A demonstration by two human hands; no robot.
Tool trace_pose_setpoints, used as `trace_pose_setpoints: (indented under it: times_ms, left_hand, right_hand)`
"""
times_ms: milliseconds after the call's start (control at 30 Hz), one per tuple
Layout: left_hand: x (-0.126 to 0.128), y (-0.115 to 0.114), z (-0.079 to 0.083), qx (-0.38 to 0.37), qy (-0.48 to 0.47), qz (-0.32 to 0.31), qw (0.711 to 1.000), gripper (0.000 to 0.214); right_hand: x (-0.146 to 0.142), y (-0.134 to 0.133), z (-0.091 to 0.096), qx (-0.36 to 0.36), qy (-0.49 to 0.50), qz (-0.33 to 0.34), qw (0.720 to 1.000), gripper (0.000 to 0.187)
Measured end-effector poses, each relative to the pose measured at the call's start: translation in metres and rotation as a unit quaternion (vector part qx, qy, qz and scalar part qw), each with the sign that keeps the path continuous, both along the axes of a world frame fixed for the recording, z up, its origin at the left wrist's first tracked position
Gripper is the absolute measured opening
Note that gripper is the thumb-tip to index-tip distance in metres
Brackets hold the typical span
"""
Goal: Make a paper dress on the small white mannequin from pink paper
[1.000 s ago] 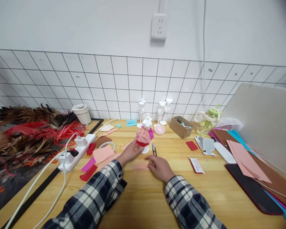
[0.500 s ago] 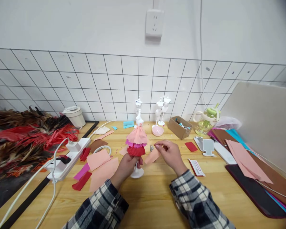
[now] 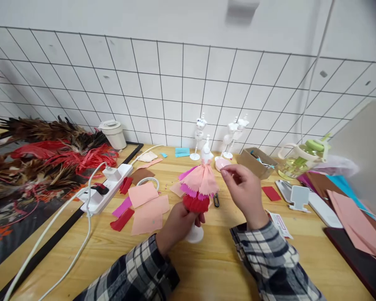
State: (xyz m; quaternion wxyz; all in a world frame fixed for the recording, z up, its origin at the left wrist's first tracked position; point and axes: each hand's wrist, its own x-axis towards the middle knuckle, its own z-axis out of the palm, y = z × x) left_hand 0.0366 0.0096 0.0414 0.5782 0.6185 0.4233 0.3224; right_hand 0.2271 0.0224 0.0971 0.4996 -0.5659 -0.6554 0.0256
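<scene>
My left hand (image 3: 180, 225) is closed around the stem of a small white mannequin (image 3: 207, 154), just under its skirt. The mannequin leans a little, and its round base (image 3: 194, 235) shows below my fingers. It wears a layered paper skirt (image 3: 202, 177): peach on top, purple under it, ruffled red at the bottom. To the right of the skirt my right hand (image 3: 244, 192) is raised with thumb and forefinger pinched together. Its fingertips overlap a pink bowl (image 3: 220, 163) in view; whether they touch it or hold anything I cannot tell.
Peach paper pieces (image 3: 147, 215) and red strips (image 3: 122, 219) lie left, near a white power strip (image 3: 108, 190) with cables. Other white mannequins (image 3: 200, 133) stand behind. A cardboard box (image 3: 253, 163), a jug (image 3: 296, 161) and a phone stand (image 3: 299, 197) are at right.
The camera view has shifted. The peach strip that my right hand held beside the skirt is no longer seen in it. That hand has risen towards the pink bowl; my left hand keeps its hold.
</scene>
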Motion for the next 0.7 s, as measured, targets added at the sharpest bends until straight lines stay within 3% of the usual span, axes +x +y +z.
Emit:
trace_pose_setpoints:
  times_ms: [100, 200, 367, 467, 700]
  left_hand:
    - [0.002, -0.005, 0.001, -0.03, -0.035, -0.03, 0.998, 0.032]
    - [0.003, -0.009, 0.001, -0.054, -0.068, -0.048, 0.995, 0.042]
    - [0.005, -0.012, 0.0, -0.082, -0.089, -0.065, 0.99, 0.05]
    - [0.005, -0.011, 0.0, -0.094, -0.095, -0.079, 0.988, 0.052]
    - [0.0, -0.012, -0.001, -0.158, -0.165, -0.084, 0.97, 0.045]
  right_hand:
    - [-0.009, -0.014, 0.022, 0.114, -0.043, 0.103, 0.987, 0.008]
    - [-0.017, -0.018, 0.024, 0.146, -0.143, 0.149, 0.968, 0.007]
    - [-0.024, -0.014, 0.017, 0.119, -0.175, 0.135, 0.968, 0.01]
    - [-0.019, -0.016, 0.022, 0.116, -0.121, 0.151, 0.974, 0.012]
    - [0.0, -0.015, 0.03, 0.027, -0.037, 0.106, 0.993, 0.014]
